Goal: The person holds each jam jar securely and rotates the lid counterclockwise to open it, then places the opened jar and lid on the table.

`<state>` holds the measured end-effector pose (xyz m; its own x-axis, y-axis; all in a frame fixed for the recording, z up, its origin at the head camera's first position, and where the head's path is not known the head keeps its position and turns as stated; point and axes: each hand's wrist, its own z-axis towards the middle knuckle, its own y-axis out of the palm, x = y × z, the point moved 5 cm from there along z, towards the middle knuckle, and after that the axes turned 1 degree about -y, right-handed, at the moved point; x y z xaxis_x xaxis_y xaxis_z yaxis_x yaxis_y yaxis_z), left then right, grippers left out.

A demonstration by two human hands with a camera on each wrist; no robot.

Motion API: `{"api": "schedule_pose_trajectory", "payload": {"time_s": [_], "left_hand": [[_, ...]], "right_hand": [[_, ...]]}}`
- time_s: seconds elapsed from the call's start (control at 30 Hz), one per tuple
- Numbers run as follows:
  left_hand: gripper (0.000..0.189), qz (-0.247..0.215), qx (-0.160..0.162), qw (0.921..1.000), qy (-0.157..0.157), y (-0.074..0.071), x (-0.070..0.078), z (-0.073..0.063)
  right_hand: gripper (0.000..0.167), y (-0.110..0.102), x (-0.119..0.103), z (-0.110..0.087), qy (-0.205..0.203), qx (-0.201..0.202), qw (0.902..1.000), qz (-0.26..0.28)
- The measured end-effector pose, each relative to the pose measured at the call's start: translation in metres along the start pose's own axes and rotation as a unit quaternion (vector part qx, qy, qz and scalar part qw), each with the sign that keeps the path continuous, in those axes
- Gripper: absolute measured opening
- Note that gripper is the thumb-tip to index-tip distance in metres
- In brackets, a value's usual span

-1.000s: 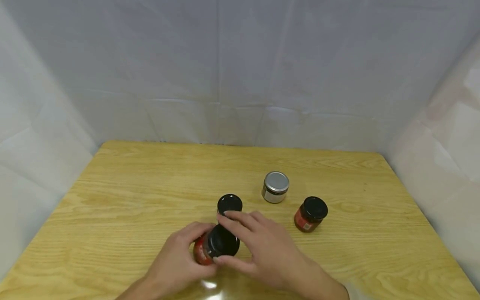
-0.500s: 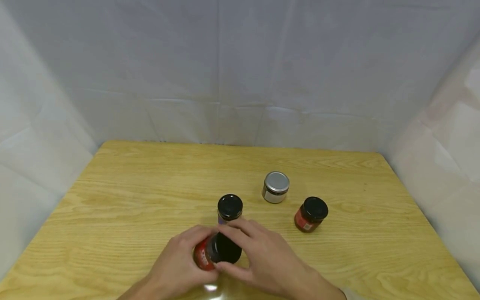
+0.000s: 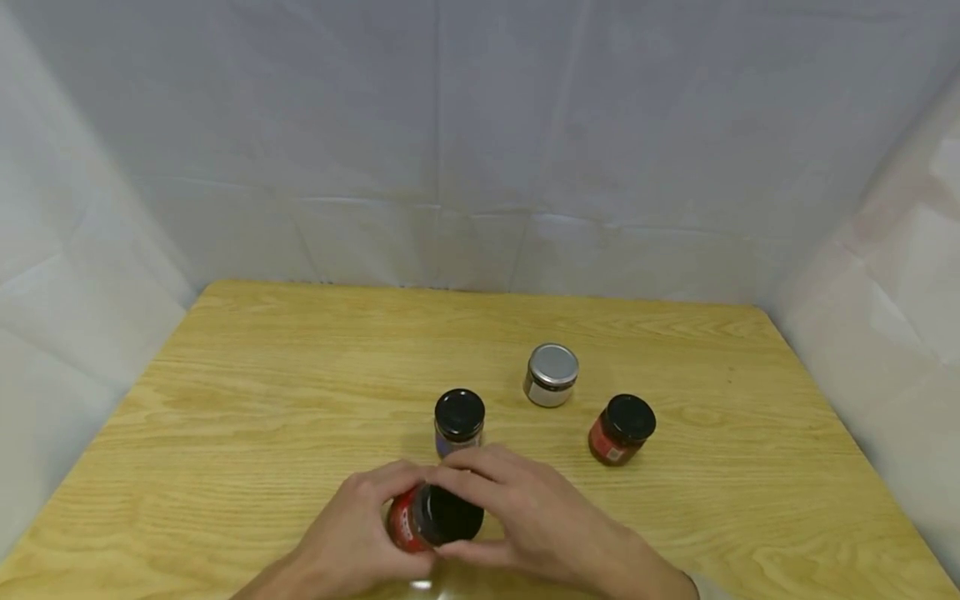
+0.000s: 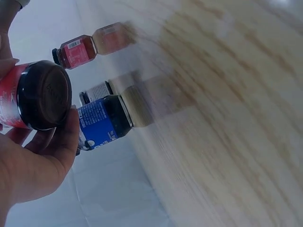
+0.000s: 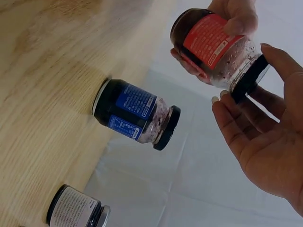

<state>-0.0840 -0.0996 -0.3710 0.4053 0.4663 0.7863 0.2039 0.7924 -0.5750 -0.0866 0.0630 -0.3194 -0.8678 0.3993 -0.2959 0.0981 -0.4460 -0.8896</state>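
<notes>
My left hand (image 3: 356,529) grips a glass jar (image 5: 214,45) with a red label by its body, held tilted above the table. Dark contents fill its lower part. The thumb and fingertips of my right hand (image 3: 536,517) pinch the rim of its black lid (image 5: 249,79), which sits on the jar's mouth. Just beyond the hands, a blue-labelled jar (image 5: 135,111) with a black lid stands upright on the table, its lower part hidden by the right hand in the head view.
On the wooden table (image 3: 285,375) stand a short silver-lidded jar (image 3: 552,375) at the back and another red-labelled jar (image 3: 621,429) with a black lid on the right. White sheeting (image 3: 480,150) surrounds the table's back and sides.
Both hands and the held jar have shifted slightly toward me, so more of the blue-labelled jar shows. The right fingers have shifted around the lid. The standing jars have stayed put.
</notes>
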Motion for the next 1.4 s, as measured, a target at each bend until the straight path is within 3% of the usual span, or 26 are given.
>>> {"api": "schedule_pose_trajectory", "payload": {"time_s": [0.1, 0.2, 0.43, 0.57, 0.67, 0.83, 1.0, 1.13, 1.27, 1.4], "left_hand": [[0.057, -0.008, -0.011, 0.9999, -0.003, 0.001, -0.001, 0.000], [0.056, 0.006, -0.008, 0.9999, -0.005, 0.000, -0.002, 0.000], [0.057, 0.060, 0.000, 0.9976, -0.035, 0.000, -0.003, 0.000], [0.055, 0.097, 0.018, 0.9945, -0.034, -0.002, -0.002, 0.000], [0.053, 0.109, 0.019, 0.9935, -0.030, -0.002, -0.001, 0.000], [0.054, 0.082, 0.006, 0.9960, -0.033, -0.001, -0.002, 0.000], [0.055, 0.044, -0.009, 0.9981, -0.042, 0.001, -0.004, 0.000], [0.052, 0.051, -0.012, 0.9978, -0.041, 0.002, -0.005, -0.001], [0.051, 0.088, -0.006, 0.9953, -0.039, 0.000, -0.004, 0.000], [0.050, 0.130, 0.004, 0.9912, -0.026, -0.001, -0.002, 0.001]], "right_hand": [[0.057, -0.001, 0.000, 0.000, -0.022, -0.004, 0.9998, -0.003], [0.057, 0.000, 0.001, 0.000, -0.008, -0.023, 0.9997, 0.009], [0.065, 0.004, 0.005, -0.001, 0.081, -0.049, 0.9953, 0.017], [0.063, 0.005, 0.006, -0.002, 0.128, -0.040, 0.9909, 0.010], [0.059, 0.007, 0.006, -0.001, 0.139, -0.040, 0.9893, 0.012], [0.052, 0.007, 0.006, 0.001, 0.126, -0.046, 0.9908, 0.018], [0.048, 0.004, 0.007, 0.001, 0.066, -0.037, 0.9970, 0.017], [0.052, 0.003, 0.009, -0.001, 0.044, -0.035, 0.9984, 0.012], [0.064, 0.005, 0.011, -0.002, 0.087, -0.048, 0.9950, 0.011], [0.069, 0.011, 0.013, -0.001, 0.153, -0.080, 0.9847, 0.021]]}}
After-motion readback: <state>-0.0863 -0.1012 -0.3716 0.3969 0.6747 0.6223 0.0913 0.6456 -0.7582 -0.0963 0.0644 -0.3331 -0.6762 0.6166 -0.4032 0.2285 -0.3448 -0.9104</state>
